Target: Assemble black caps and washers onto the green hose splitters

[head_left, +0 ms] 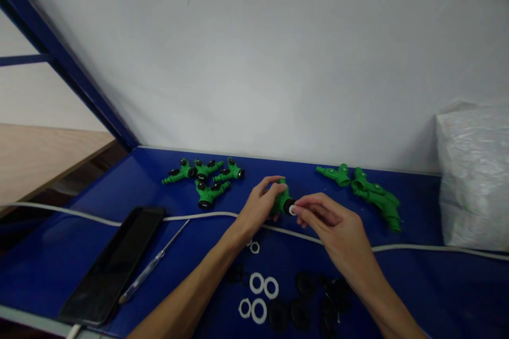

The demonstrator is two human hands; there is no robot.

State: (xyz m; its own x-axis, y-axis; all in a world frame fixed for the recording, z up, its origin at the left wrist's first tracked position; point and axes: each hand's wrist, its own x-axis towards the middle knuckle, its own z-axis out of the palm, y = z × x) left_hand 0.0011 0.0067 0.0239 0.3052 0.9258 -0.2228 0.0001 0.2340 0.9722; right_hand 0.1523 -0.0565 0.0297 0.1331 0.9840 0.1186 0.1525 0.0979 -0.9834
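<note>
My left hand [265,200] is wrapped round a green Y-shaped hose connector [281,200], which has a black collar [289,205] facing right. Between the fingertips of my right hand [326,218] is a small white ring [292,210], held against the mouth of that collar. Whether the ring sits inside the collar I cannot tell. Below my hands lie several white rings [259,311] on the blue table [222,280]. Dark round caps [299,313] and other small black parts [334,296] are beside them, partly lost in shadow.
Several green connectors with black fittings [210,190] lie at the back left, and bare green ones [376,196] at the back right. A white cable [207,215] crosses the table. A black phone [115,265] and a screwdriver [153,262] lie left; a plastic-wrapped package [475,180] stands right.
</note>
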